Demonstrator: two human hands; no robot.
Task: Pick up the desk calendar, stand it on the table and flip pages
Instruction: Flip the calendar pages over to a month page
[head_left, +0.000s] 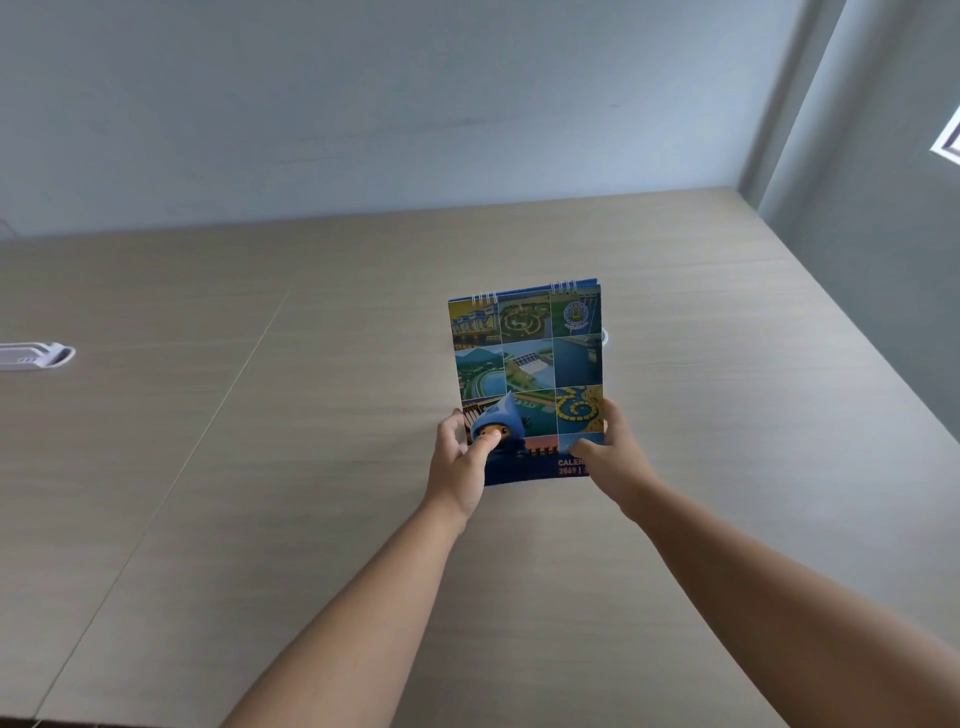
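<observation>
The desk calendar (527, 358) has a blue cover with a grid of photos and white spiral rings along its top edge. It is upright over the middle of the wooden table (260, 467), cover facing me. My left hand (460, 462) grips its lower left edge, thumb pressed on the cover. My right hand (613, 457) grips the lower right corner, covering part of the printed title. Whether the bottom edge touches the table I cannot tell.
A white object (36, 355) lies flat on the table at the far left. A pale wall (415, 104) runs behind the table, and a grey wall (883, 208) stands at the right. A seam crosses the tabletop diagonally left of my arms.
</observation>
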